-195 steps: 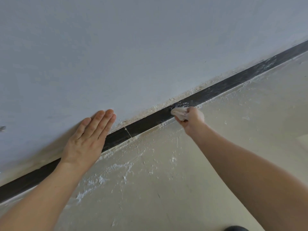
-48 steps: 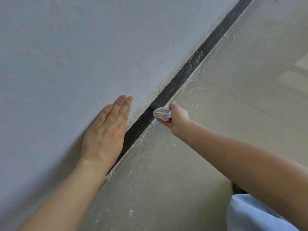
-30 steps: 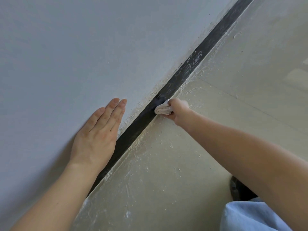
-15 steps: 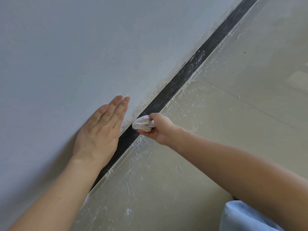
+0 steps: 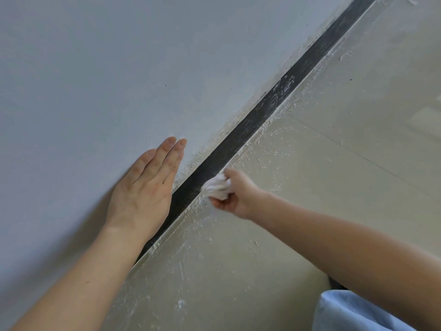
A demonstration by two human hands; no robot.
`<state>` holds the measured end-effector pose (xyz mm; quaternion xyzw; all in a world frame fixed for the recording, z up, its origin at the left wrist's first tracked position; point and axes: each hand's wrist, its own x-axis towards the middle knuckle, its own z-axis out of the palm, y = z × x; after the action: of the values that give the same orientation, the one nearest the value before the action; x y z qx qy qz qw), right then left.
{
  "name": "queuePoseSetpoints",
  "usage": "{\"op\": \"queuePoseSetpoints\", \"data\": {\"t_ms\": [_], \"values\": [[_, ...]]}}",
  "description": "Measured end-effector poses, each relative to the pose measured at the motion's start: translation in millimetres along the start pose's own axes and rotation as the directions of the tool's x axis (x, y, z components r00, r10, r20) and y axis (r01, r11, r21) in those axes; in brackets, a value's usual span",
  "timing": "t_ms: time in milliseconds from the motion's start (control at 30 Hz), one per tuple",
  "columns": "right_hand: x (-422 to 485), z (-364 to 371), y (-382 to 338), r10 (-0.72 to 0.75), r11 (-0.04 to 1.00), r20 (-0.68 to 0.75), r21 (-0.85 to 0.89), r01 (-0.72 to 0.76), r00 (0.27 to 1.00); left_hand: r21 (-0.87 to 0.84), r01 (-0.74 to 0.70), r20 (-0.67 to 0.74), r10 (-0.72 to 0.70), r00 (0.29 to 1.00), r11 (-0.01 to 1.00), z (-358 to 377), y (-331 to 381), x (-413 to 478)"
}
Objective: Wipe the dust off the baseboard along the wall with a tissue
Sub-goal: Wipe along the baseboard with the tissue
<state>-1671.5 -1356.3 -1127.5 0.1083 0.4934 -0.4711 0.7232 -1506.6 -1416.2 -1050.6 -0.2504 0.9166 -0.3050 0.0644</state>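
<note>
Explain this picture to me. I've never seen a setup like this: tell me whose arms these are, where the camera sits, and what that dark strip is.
There is no machine here. These are a person's two bare arms, filmed by one wide-angle camera worn on their head and looking down. The left hand lies flat, fingers straight, on the grey wall. The right hand grips a crumpled white tissue against the dark baseboard, the strip where wall meets floor. White specks dust the floor beside it. The light blue cloth at bottom right is probably the person's clothing.
</note>
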Motion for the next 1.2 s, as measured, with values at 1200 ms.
{"op": "queuePoseSetpoints", "data": {"t_ms": [1200], "values": [[32.1, 21.3, 17.5, 0.185, 0.965, 0.18, 0.154, -0.213, 0.966, 0.336, -0.074, -0.108, 0.117, 0.987, 0.939, -1.3, 18.9, 88.7]]}}
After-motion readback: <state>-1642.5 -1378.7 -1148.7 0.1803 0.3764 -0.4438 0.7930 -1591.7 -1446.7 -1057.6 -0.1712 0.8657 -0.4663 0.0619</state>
